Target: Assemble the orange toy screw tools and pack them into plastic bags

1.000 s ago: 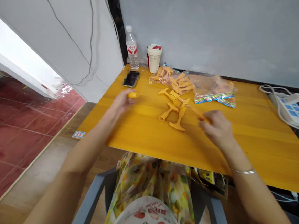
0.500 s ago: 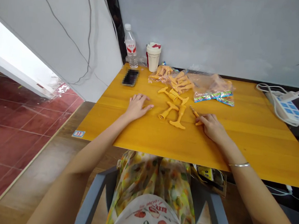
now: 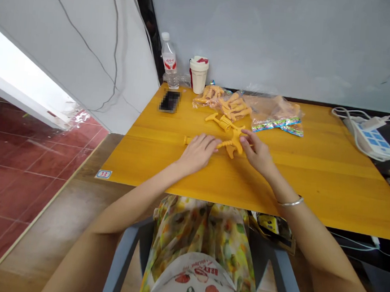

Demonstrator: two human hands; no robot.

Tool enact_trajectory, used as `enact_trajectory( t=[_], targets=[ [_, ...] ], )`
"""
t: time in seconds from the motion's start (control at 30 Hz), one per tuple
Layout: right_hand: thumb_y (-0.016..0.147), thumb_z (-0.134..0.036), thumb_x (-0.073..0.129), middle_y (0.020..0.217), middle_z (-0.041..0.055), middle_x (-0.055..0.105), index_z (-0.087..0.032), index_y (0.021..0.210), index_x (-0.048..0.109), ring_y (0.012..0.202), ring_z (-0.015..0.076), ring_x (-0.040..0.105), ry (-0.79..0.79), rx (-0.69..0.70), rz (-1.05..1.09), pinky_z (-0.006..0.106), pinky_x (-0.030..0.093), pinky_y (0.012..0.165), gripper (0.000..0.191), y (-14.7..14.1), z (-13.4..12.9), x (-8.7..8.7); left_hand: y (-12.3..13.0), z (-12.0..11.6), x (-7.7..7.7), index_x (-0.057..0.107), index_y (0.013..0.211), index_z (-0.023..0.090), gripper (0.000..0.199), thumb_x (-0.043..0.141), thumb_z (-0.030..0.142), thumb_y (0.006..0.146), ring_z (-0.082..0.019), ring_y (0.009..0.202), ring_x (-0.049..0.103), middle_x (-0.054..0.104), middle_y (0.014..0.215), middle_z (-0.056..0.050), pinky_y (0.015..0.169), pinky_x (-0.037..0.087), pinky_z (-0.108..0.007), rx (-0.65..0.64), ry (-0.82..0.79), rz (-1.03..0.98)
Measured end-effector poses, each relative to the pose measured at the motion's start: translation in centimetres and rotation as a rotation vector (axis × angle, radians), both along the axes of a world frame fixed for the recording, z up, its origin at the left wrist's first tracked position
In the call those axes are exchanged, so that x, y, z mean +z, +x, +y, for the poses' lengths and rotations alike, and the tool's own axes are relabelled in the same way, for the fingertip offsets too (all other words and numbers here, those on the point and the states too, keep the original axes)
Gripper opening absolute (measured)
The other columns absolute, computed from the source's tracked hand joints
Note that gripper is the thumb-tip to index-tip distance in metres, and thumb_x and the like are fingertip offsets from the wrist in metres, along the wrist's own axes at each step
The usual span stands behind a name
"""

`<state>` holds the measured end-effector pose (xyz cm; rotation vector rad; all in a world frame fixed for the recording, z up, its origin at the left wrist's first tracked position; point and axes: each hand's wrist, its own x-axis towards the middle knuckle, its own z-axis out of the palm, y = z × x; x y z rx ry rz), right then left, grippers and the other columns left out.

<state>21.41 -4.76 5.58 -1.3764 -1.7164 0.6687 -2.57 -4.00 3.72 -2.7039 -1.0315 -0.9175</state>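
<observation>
Around the left end of a yellow T-handled corkscrew (image 3: 228,143), the fingers of my left hand (image 3: 198,154) are closed, palm down. Part of another yellow piece (image 3: 186,140) shows beyond those fingers, its remainder hidden. On the right, my right hand (image 3: 258,153) pinches the wide yellow handle between thumb and fingers. Just behind it lies a yellow corkscrew with a ribbed sleeve (image 3: 224,123). One more yellow handle (image 3: 230,152) is partly covered under the held piece.
Clear bags of yellow pieces (image 3: 236,108) and a bag with a printed header (image 3: 278,121) lie at the back. A phone (image 3: 170,101), a water bottle (image 3: 170,65) and a white cup (image 3: 198,76) stand back left. A power strip (image 3: 374,137) with cables is far right.
Both hands have come together over the yellow pieces, the left moving right, the right moving left with its corkscrew. Its metal spiral, visible before, is now hidden.
</observation>
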Motion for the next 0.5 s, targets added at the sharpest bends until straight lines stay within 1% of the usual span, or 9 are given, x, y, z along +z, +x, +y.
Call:
enact_trajectory(
  t=[0.07,0.1,0.17,0.2,0.27,0.33,0.37,0.43,0.5],
  targets=[
    [0.091,-0.067,0.049,0.088,0.0076,0.070,-0.020,0.118,0.063,0.067,0.0182,0.065,-0.292,0.118,0.233,0.034,0.055,0.062,0.056,-1.6,-0.3,0.1,-0.6,-1.2,-0.1,0.061,0.120,0.015,0.030,0.040,0.029,0.104,-0.024,0.096,0.062,0.068,0.105,-0.013,0.083,0.047,-0.036,-0.096,-0.004,0.036],
    [0.088,-0.070,0.052,0.083,0.0057,0.068,-0.020,0.112,0.066,0.059,0.0159,0.061,-0.406,0.183,0.309,0.031,0.053,0.056,0.057,-2.2,-0.7,0.1,-0.8,-1.8,-0.1,0.063,0.116,0.016,0.031,0.041,0.033,0.104,-0.023,0.092,0.063,0.068,0.100,-0.012,0.081,0.048,-0.035,-0.138,-0.061,0.022],
    [0.083,-0.068,0.061,0.076,0.0021,0.065,-0.019,0.098,0.067,0.052,0.0120,0.056,-0.513,0.305,0.342,0.027,0.047,0.049,0.051,-3.1,-2.0,0.1,-1.3,-2.8,0.0,0.064,0.106,0.016,0.034,0.041,0.041,0.103,-0.018,0.081,0.063,0.067,0.089,-0.008,0.075,0.049,-0.030,-0.187,-0.302,-0.076],
    [0.083,-0.063,0.065,0.074,0.0005,0.063,-0.019,0.093,0.067,0.052,0.0109,0.054,-0.490,0.352,0.299,0.025,0.046,0.049,0.046,-3.4,-2.9,0.2,-1.6,-3.3,0.1,0.064,0.101,0.016,0.036,0.042,0.044,0.102,-0.015,0.073,0.061,0.065,0.082,-0.005,0.070,0.049,-0.027,-0.200,-0.486,-0.148],
    [0.091,-0.051,0.062,0.073,-0.0004,0.060,-0.019,0.092,0.066,0.058,0.0107,0.055,-0.300,0.425,0.139,0.024,0.045,0.053,0.032,-3.9,-5.2,0.4,-2.2,-4.1,0.7,0.061,0.094,0.016,0.039,0.045,0.051,0.099,-0.010,0.056,0.053,0.058,0.068,0.001,0.057,0.045,-0.022,-0.227,-0.941,-0.295],
    [0.099,-0.034,0.054,0.080,0.0024,0.062,-0.019,0.097,0.065,0.070,0.0122,0.057,0.062,0.477,-0.094,0.024,0.046,0.061,0.019,-4.3,-7.8,0.9,-2.7,-4.6,1.4,0.058,0.089,0.017,0.044,0.052,0.060,0.093,-0.007,0.044,0.043,0.050,0.058,0.006,0.044,0.037,-0.019,-0.262,-1.393,-0.386],
    [0.101,-0.025,0.049,0.084,0.0040,0.063,-0.019,0.097,0.064,0.074,0.0129,0.057,0.260,0.543,-0.234,0.025,0.046,0.064,0.017,-4.5,-9.0,1.3,-2.9,-4.8,1.7,0.057,0.088,0.017,0.046,0.056,0.063,0.089,-0.006,0.040,0.039,0.049,0.055,0.006,0.040,0.033,-0.018,-0.277,-1.575,-0.404],
    [0.099,-0.015,0.048,0.088,0.0041,0.065,-0.021,0.093,0.063,0.078,0.0143,0.056,0.623,0.692,-0.536,0.028,0.043,0.067,0.017,-4.4,-11.1,2.2,-3.8,-4.8,2.3,0.058,0.090,0.017,0.050,0.065,0.066,0.081,-0.006,0.036,0.037,0.052,0.052,0.006,0.035,0.028,-0.018,-0.288,-1.827,-0.369],
    [0.098,-0.015,0.051,0.090,0.0019,0.065,-0.023,0.087,0.062,0.080,0.0156,0.055,0.879,0.802,-0.738,0.031,0.040,0.069,0.018,-3.4,-12.5,3.4,-5.6,-4.4,2.8,0.059,0.089,0.017,0.052,0.070,0.067,0.076,-0.007,0.033,0.035,0.049,0.047,0.006,0.032,0.023,-0.018,-0.235,-1.951,-0.279]
  ],
)
